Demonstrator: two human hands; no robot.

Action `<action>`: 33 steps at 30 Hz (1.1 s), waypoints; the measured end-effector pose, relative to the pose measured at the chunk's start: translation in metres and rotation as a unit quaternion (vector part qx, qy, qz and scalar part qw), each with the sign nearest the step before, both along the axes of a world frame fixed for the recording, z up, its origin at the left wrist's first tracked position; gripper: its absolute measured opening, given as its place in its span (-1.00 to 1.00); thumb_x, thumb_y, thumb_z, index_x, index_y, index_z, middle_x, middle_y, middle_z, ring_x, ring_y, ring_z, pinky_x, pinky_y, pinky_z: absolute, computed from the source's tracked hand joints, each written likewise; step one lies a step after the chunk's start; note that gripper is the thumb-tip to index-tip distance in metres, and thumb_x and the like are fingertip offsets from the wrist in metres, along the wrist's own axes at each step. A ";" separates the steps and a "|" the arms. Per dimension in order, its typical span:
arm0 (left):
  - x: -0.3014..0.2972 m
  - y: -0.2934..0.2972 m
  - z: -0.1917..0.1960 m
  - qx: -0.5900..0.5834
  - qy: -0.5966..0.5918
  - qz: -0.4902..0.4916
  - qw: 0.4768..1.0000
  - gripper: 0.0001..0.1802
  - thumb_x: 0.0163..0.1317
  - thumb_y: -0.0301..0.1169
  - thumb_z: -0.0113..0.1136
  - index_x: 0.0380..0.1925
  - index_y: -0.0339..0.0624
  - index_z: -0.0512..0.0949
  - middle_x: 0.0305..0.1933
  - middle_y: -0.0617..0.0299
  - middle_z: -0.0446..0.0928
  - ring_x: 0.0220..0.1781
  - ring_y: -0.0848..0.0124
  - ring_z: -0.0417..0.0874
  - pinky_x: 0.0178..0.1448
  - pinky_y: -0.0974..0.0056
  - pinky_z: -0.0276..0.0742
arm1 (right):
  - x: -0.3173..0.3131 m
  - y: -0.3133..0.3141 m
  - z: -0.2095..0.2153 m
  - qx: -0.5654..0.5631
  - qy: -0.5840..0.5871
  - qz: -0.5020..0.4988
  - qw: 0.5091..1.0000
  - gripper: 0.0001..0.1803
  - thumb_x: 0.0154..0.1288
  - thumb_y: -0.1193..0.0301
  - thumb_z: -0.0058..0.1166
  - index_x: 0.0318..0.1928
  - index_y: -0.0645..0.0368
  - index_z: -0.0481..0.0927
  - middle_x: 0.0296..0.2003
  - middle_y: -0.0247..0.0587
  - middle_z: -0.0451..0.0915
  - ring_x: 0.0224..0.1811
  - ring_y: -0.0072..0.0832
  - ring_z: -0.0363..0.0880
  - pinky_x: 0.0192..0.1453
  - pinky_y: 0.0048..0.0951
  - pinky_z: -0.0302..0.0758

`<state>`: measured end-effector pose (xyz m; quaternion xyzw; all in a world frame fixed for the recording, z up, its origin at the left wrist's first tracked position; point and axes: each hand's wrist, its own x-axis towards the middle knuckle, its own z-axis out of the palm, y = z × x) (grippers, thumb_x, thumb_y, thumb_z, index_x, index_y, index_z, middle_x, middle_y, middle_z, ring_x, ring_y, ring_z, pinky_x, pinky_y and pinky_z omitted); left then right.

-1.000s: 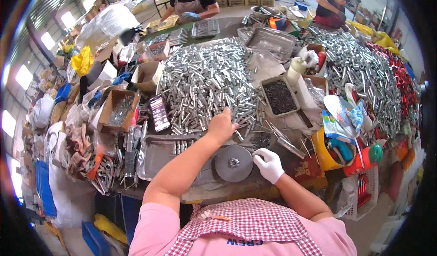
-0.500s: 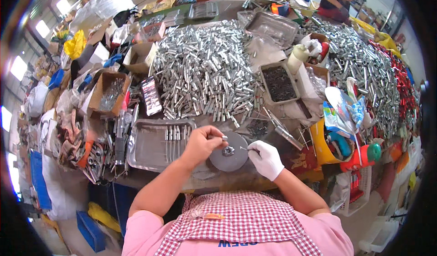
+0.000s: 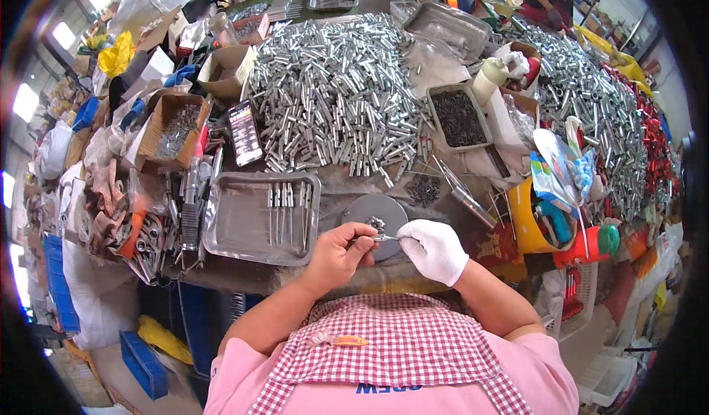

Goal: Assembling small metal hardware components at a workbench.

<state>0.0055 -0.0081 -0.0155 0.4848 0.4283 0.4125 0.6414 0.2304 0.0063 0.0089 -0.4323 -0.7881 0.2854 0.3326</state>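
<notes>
My bare left hand (image 3: 341,257) pinches a small silvery metal piece (image 3: 382,238); its exact kind is too small to tell. My right hand (image 3: 434,252), in a white glove, is closed on a thin metal rod, mostly hidden by the fingers, that meets this piece end to end. Both hands are just over the near side of a round grey disc (image 3: 391,210). A little heap of tiny metal parts (image 3: 377,224) lies on the disc. Left of it, a shallow metal tray (image 3: 240,227) holds several thin rods with thicker silver ends (image 3: 286,212), laid side by side.
A large pile of silver metal tubes (image 3: 332,97) covers the table beyond. A tub of dark small parts (image 3: 459,118) and a yellow container (image 3: 528,215) stand right. Cardboard boxes (image 3: 173,131) and a dark phone-like slab (image 3: 244,133) are left. Another person (image 3: 546,1) sits far right.
My hands have come together; the left piece and the right rod now meet, where before they were apart. The view has shifted slightly.
</notes>
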 end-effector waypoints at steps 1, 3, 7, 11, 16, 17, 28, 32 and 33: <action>-0.002 0.000 0.000 -0.001 -0.001 0.000 1.000 -0.79 0.40 -0.41 0.19 -0.07 -0.31 0.56 -0.28 0.19 0.65 -0.37 0.50 0.65 -0.28 0.40 0.60 | 0.002 0.000 0.002 -0.001 -0.013 0.009 1.000 -0.91 0.21 0.48 0.16 -0.26 0.14 0.64 -0.36 -0.10 0.64 -0.33 -0.09 0.64 -0.24 -0.24 0.56; -0.005 0.000 0.002 0.075 0.058 -0.059 0.994 -0.77 0.40 -0.40 0.19 -0.06 -0.32 0.54 -0.29 0.21 0.65 -0.37 0.52 0.63 -0.26 0.41 0.59 | 0.005 0.002 0.006 -0.005 -0.027 0.019 0.999 -0.92 0.21 0.48 0.15 -0.26 0.13 0.64 -0.36 -0.10 0.64 -0.32 -0.09 0.64 -0.25 -0.23 0.56; -0.011 0.005 0.015 0.113 0.125 -0.109 0.980 -0.78 0.38 -0.40 0.21 -0.08 -0.31 0.55 -0.28 0.18 0.65 -0.37 0.53 0.65 -0.24 0.40 0.59 | 0.008 0.004 0.012 -0.023 -0.087 0.059 0.994 -0.92 0.22 0.42 0.14 -0.28 0.09 0.64 -0.39 -0.12 0.64 -0.32 -0.11 0.65 -0.25 -0.20 0.56; -0.011 0.008 0.012 0.236 0.229 -0.126 0.936 -0.76 0.31 -0.39 0.27 -0.10 -0.28 0.57 -0.23 0.08 0.66 -0.27 0.33 0.71 -0.14 0.29 0.60 | 0.009 0.005 0.011 0.001 -0.121 0.085 0.989 -0.90 0.21 0.39 0.12 -0.28 0.07 0.65 -0.40 -0.13 0.64 -0.33 -0.12 0.65 -0.25 -0.18 0.55; -0.003 0.007 -0.001 0.307 0.248 -0.095 0.914 -0.76 0.27 -0.39 0.27 -0.11 -0.24 0.57 -0.20 0.02 0.64 -0.16 0.06 0.68 -0.07 0.16 0.59 | 0.009 0.002 0.005 -0.002 -0.115 0.062 0.991 -0.91 0.19 0.38 0.12 -0.31 0.06 0.64 -0.43 -0.15 0.62 -0.35 -0.13 0.64 -0.28 -0.18 0.54; -0.002 0.006 -0.005 0.317 0.252 -0.095 0.909 -0.78 0.26 -0.41 0.27 -0.12 -0.24 0.57 -0.20 0.01 0.63 -0.17 0.04 0.67 -0.08 0.14 0.59 | 0.009 0.001 0.002 0.005 -0.116 0.059 0.991 -0.91 0.19 0.38 0.11 -0.32 0.05 0.64 -0.44 -0.16 0.62 -0.36 -0.13 0.63 -0.28 -0.17 0.54; 0.000 0.007 -0.017 0.370 0.256 -0.081 0.889 -0.78 0.20 -0.50 0.27 -0.15 -0.24 0.53 -0.22 -0.01 0.60 -0.17 -0.01 0.64 -0.11 0.06 0.59 | 0.006 0.003 -0.009 -0.013 -0.117 0.058 0.991 -0.91 0.22 0.40 0.09 -0.31 0.08 0.63 -0.41 -0.11 0.64 -0.34 -0.06 0.63 -0.26 -0.14 0.55; -0.001 0.011 -0.016 0.417 0.290 -0.031 0.861 -0.78 0.11 -0.52 0.31 -0.22 -0.22 0.56 -0.24 0.04 0.59 -0.20 0.03 0.63 -0.11 0.08 0.58 | 0.007 0.013 -0.010 -0.034 -0.109 0.080 0.990 -0.84 0.24 0.35 0.12 -0.23 0.10 0.66 -0.32 -0.07 0.66 -0.25 -0.07 0.64 -0.14 -0.15 0.56; -0.003 0.011 -0.016 0.425 0.318 -0.012 0.847 -0.79 0.09 -0.52 0.32 -0.25 -0.22 0.57 -0.24 0.06 0.59 -0.20 0.04 0.62 -0.10 0.09 0.57 | 0.009 0.019 -0.011 -0.038 -0.102 0.098 0.989 -0.81 0.24 0.32 0.13 -0.20 0.11 0.67 -0.29 -0.05 0.67 -0.20 -0.07 0.65 -0.10 -0.15 0.56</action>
